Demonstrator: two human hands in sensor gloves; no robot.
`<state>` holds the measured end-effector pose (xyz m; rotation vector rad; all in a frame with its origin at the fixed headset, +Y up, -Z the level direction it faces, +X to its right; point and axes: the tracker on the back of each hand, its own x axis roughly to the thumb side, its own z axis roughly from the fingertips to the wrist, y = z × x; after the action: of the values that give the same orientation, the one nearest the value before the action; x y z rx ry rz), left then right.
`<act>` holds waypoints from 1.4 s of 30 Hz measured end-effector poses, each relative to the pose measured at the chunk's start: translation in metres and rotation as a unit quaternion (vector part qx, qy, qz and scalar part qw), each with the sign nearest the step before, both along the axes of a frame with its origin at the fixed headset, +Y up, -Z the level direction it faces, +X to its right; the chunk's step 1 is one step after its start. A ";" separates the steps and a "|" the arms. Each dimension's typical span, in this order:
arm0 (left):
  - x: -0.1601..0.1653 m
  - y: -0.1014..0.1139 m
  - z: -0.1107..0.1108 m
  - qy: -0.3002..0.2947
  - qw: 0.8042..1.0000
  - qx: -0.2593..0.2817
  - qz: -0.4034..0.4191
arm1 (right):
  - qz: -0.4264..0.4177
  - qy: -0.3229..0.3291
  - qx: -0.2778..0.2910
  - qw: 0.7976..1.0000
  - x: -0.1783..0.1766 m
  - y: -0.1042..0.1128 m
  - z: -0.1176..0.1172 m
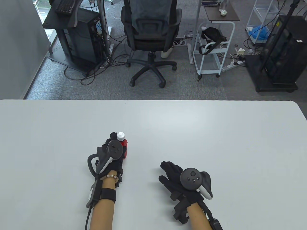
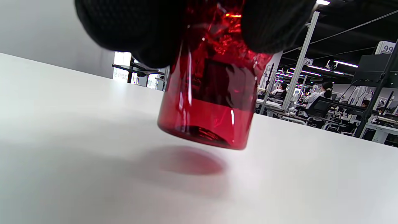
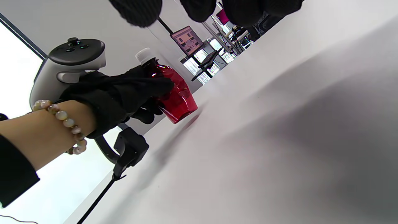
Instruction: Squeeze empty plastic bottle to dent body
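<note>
A small red see-through plastic bottle (image 1: 124, 143) with a white cap (image 1: 121, 135) is held by my left hand (image 1: 112, 153), lifted a little above the white table (image 1: 215, 134). In the left wrist view the bottle (image 2: 208, 118) hangs just over its red shadow, and its upper body looks crumpled between my fingers (image 2: 140, 34). It also shows in the right wrist view (image 3: 175, 99), tilted in my left hand (image 3: 118, 96). My right hand (image 1: 174, 177) rests flat and empty on the table to the right, fingers spread.
Beyond the table's far edge stand an office chair (image 1: 150, 36), a white cart (image 1: 213, 48) and dark equipment racks (image 1: 79, 38). Nothing else lies on the table.
</note>
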<state>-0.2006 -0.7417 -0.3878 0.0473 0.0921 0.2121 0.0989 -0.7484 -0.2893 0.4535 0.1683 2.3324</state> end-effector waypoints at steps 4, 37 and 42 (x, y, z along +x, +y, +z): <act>0.000 -0.007 0.001 -0.006 1.000 0.002 -0.001 | -0.004 0.000 -0.002 1.000 0.000 0.000 0.000; -0.028 0.034 0.081 -0.054 0.980 0.112 0.158 | 0.008 0.011 0.003 1.000 -0.005 -0.001 0.003; 0.003 0.051 0.099 -0.128 0.954 0.138 0.235 | 0.009 0.012 0.007 1.000 -0.006 0.000 0.004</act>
<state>-0.1978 -0.6908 -0.2885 0.2773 -0.1888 0.7044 0.0932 -0.7481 -0.2857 0.4895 0.1679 2.3471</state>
